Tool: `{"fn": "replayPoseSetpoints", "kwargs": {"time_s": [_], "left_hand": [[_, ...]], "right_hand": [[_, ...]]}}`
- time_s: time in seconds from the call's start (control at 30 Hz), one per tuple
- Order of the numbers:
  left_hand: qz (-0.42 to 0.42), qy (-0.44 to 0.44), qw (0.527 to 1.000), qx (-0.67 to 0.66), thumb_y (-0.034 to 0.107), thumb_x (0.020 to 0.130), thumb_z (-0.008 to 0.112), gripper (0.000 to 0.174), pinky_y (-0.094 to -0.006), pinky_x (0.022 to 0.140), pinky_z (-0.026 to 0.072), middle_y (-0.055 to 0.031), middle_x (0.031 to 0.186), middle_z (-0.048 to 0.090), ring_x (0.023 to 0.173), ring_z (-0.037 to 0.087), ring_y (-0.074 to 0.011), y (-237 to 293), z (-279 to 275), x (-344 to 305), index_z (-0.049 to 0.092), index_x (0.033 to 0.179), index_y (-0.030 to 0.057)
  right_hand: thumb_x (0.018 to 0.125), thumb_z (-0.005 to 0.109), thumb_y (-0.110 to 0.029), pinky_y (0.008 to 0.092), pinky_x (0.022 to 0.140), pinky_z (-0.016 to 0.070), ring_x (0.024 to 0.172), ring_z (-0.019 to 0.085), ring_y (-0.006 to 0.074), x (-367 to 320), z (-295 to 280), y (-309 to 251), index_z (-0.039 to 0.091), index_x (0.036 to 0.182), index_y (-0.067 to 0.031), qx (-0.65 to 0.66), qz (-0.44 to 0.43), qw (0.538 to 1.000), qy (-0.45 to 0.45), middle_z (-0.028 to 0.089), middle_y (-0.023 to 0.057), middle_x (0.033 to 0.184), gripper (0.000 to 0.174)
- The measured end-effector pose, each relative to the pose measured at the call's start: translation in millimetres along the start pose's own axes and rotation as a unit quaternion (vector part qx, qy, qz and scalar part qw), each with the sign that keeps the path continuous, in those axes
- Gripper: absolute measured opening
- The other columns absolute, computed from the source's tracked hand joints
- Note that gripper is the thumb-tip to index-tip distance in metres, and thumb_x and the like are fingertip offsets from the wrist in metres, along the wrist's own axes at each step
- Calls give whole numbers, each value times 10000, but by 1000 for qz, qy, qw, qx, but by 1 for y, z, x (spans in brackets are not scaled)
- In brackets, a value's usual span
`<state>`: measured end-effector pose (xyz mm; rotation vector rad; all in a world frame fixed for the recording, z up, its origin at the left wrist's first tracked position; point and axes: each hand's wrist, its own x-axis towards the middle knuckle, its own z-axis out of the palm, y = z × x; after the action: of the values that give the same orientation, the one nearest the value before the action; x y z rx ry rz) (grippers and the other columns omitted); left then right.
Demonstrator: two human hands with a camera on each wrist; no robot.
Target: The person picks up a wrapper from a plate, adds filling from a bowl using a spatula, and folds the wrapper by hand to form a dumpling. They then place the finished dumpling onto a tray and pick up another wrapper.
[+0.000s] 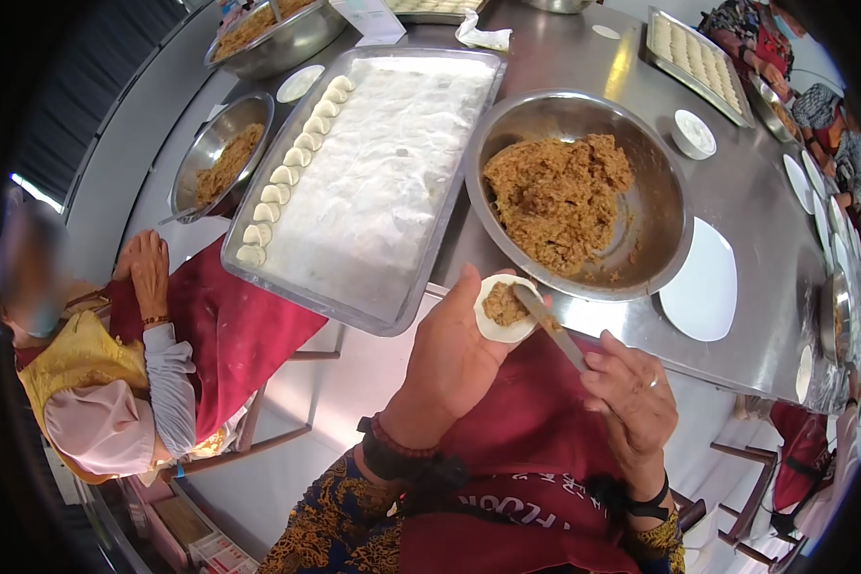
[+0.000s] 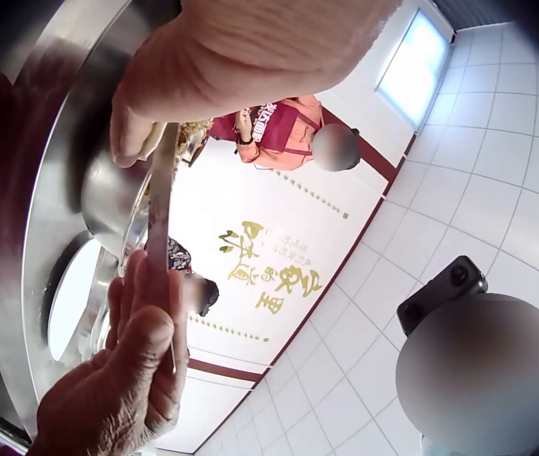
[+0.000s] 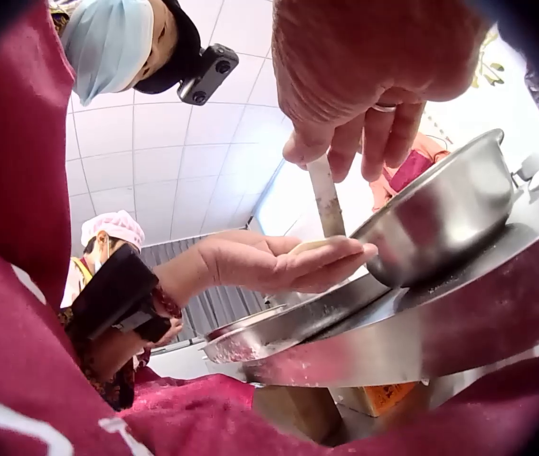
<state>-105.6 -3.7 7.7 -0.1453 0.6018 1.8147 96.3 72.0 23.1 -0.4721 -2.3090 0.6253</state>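
Note:
My left hand point(image 1: 454, 359) lies palm up with its fingers nearly straight, as the right wrist view also shows. Across those fingers rests a round dough wrapper point(image 1: 489, 329) with a patch of brown filling point(image 1: 499, 306) in its middle. My right hand point(image 1: 636, 397) pinches a flat metal spatula point(image 1: 568, 346) between thumb and fingers. Its blade tip is at the filling, and a little filling clings to its edge. Just beyond both hands stands a large steel bowl point(image 1: 674, 244) holding a mound of minced filling point(image 1: 560, 196).
Left of the bowl, a floured metal tray point(image 1: 383, 182) has a row of folded dumplings point(image 1: 285, 175) along its left side. A white plate point(image 1: 700, 287) and a small white bowl point(image 1: 695, 134) are to the right. Another person point(image 1: 115, 383) sits at the left near a second filling bowl point(image 1: 184, 177).

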Motion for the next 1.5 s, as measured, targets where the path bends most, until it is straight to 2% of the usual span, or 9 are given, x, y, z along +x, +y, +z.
{"fn": "replayPoseSetpoints", "kwargs": {"time_s": [0.2,0.47,0.9,0.97,1.03,1.07,1.13,1.2,1.5], "left_hand": [[-3,1,1000,-1,353,1079,246,544,-549,1102,395,-309,1303,482,1255,482,-463,5,-11,2,338,1301,-135],[-21,10,1000,5,328,1080,253,534,-548,1128,372,-310,1331,465,1276,461,-467,-4,-1,-4,313,1318,-146],[-93,-6,995,46,327,1079,250,486,-515,1122,366,-231,1315,537,1237,528,-347,-35,2,-14,427,1306,-65],[-24,-54,957,283,315,1078,242,462,-512,1125,350,-203,1308,553,1238,524,-326,-45,-29,-8,467,1280,-34],[-9,-64,944,324,320,1063,269,432,-488,1116,354,-169,1294,571,1249,518,-304,-43,-44,-9,495,1275,19],[-48,-138,938,314,320,1063,269,432,-488,1116,354,-169,1294,571,1249,518,-304,-48,-34,-10,495,1275,19],[-101,-16,995,22,331,1039,389,400,-484,1077,415,-174,1267,601,1228,548,-341,-53,-15,-10,544,1262,37],[-175,-117,977,-21,199,1040,407,380,-531,1107,369,-145,1333,554,1263,511,-296,-43,-42,-2,464,1344,-21],[-185,-181,963,80,275,1055,395,311,-423,1034,420,-35,1228,609,1149,561,-193,-74,-16,-7,574,1222,83]], "right_hand": [[749,775,-224,381,820,508,1102,663,287,1,-7,-2,727,907,-99,29,-36,998,-42,733,78,991,207],[819,735,-47,364,861,524,1052,666,274,32,-13,18,719,957,-49,6,122,985,119,737,90,967,138],[771,732,-67,395,807,511,982,670,295,70,38,43,691,889,-77,-127,-2,990,55,719,46,883,125],[745,700,-75,421,849,490,974,653,308,69,44,47,688,898,-74,-103,-18,993,52,697,57,892,153],[729,682,-120,468,916,461,1120,585,314,56,56,49,678,930,-79,-73,-5,996,45,661,92,1004,205],[723,691,-120,467,918,468,1144,570,317,56,59,45,665,974,-80,-90,-13,994,66,655,94,993,255],[733,718,-135,472,940,461,1180,555,342,51,53,39,639,1028,-64,-66,5,992,109,640,107,1041,313],[764,724,-128,473,947,458,1205,549,362,44,48,34,621,1083,-42,-49,4,982,180,643,121,1049,347],[822,715,-122,402,901,496,1219,579,318,-10,-8,10,596,1145,-28,11,71,985,158,658,89,1058,357]]}}
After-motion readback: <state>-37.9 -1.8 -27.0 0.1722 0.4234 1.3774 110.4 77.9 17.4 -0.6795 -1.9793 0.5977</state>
